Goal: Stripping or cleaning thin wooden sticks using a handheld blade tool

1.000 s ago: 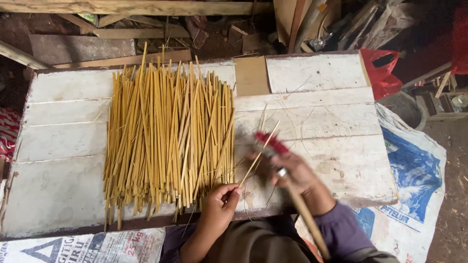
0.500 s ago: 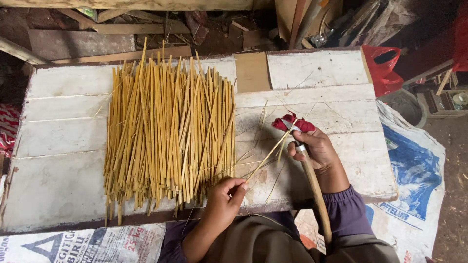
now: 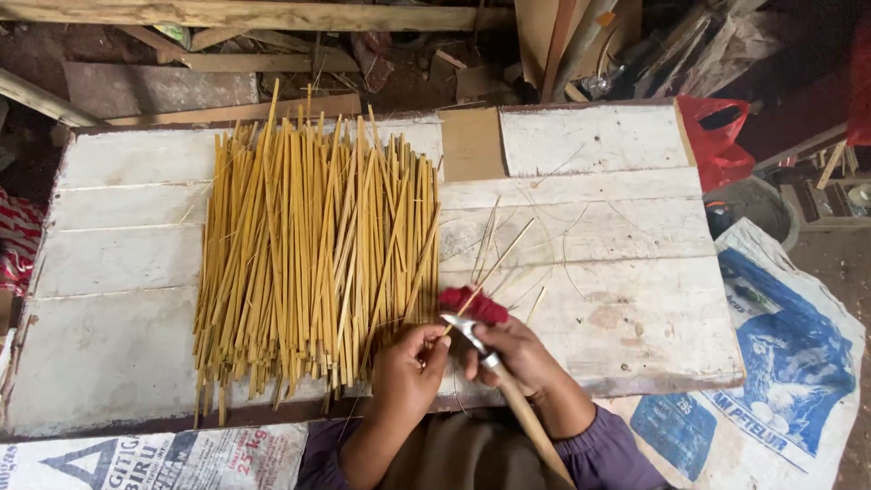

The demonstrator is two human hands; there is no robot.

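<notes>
Tabletop (image 3: 590, 145) of white-painted planks, worn and stained, seen from above, filling most of the view. Around it, scrap wood at the far edge, printed woven sacks (image 3: 771, 363) on the ground to the right and front, a red plastic bag (image 3: 717, 136) at the upper right corner.

On the left half of the tabletop, a broad pile of yellow bamboo strips (image 3: 308, 254), laid lengthwise away from the viewer, ends uneven. To the right of the pile, a few thin loose slivers (image 3: 544, 227) scattered on the planks, and a small cardboard piece (image 3: 472, 143) near the far edge.

At the near edge, both hands close together, purple sleeves below. Right hand (image 3: 522, 358) clenched around a knife (image 3: 494, 372) with a pale wooden handle running back toward the body and a short metal blade pointing left; red cloth (image 3: 472, 304) just beyond the knuckles. Left hand (image 3: 408, 367) pinching the near end of a single thin strip (image 3: 494, 268), which slants up and to the right across the blade. Near end of the strip meets the blade between the two hands, just beside the pile.
</notes>
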